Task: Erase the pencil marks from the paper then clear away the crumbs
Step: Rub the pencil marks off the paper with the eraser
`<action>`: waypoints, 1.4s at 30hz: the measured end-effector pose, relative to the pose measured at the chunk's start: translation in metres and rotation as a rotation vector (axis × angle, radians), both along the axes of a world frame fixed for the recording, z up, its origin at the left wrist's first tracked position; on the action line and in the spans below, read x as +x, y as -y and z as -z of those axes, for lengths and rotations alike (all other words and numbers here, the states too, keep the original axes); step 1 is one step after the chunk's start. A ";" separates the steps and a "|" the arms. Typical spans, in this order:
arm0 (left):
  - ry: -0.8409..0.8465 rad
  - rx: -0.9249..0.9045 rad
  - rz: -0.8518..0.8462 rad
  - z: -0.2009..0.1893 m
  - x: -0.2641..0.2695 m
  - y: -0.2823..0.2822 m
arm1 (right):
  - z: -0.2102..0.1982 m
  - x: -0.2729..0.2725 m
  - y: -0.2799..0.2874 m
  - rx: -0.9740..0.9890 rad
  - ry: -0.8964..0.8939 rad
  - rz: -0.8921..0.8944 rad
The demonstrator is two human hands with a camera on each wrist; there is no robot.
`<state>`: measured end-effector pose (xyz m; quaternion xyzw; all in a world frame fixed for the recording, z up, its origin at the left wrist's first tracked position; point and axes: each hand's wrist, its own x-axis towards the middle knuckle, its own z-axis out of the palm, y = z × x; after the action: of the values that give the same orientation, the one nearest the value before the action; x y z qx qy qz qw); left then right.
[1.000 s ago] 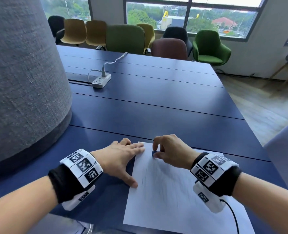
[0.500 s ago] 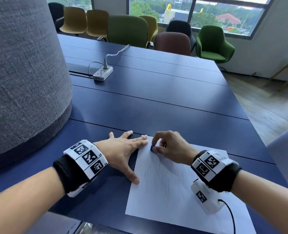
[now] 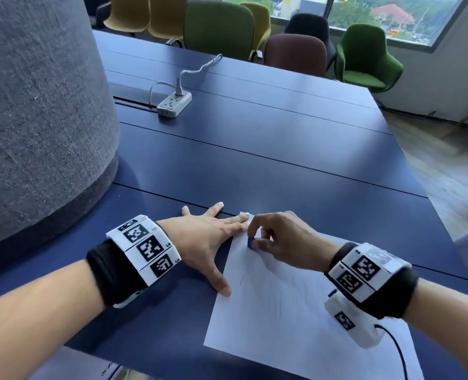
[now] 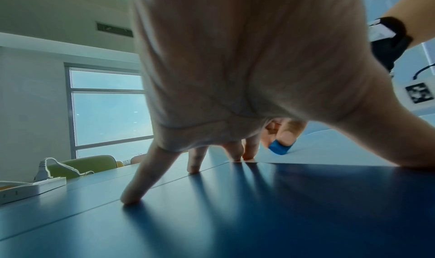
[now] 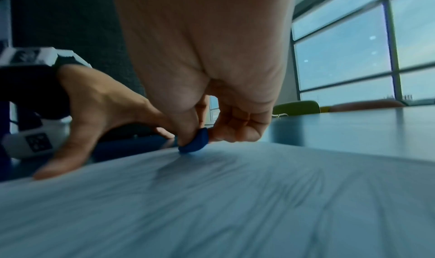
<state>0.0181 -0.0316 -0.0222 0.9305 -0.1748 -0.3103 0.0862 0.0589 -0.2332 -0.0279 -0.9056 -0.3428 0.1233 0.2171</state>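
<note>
A white sheet of paper (image 3: 282, 319) with faint pencil marks lies on the dark blue table (image 3: 268, 149). My right hand (image 3: 279, 237) pinches a small blue eraser (image 3: 250, 242) between thumb and fingers and presses it on the paper near its far left corner. The eraser (image 5: 195, 141) touches the sheet (image 5: 212, 197) in the right wrist view and shows as a blue eraser (image 4: 280, 147) in the left wrist view. My left hand (image 3: 208, 237) lies flat with fingers spread, its fingertips on the paper's far corner and its thumb on the left edge.
A large grey felt-covered column (image 3: 35, 105) stands at the left on the table. A white power strip (image 3: 174, 102) with a cable lies further back. Several chairs (image 3: 219, 26) line the table's far end, and the table's right edge drops to a wooden floor (image 3: 447, 174).
The right hand with the eraser has moved a little left along the paper's far end. The left hand stays flat, holding the sheet's corner.
</note>
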 end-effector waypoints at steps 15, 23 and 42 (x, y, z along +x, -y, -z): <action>0.011 0.056 0.025 -0.002 0.001 0.000 | -0.009 0.008 -0.001 -0.179 0.137 -0.160; 0.022 0.053 0.028 -0.001 0.001 -0.001 | -0.013 0.018 -0.008 -0.163 0.180 -0.075; -0.007 0.102 0.060 -0.001 0.000 0.001 | -0.012 0.006 -0.007 -0.089 0.121 -0.175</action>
<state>0.0178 -0.0325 -0.0210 0.9269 -0.1865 -0.3242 0.0300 0.0653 -0.2265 -0.0155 -0.8869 -0.4270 0.1018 0.1441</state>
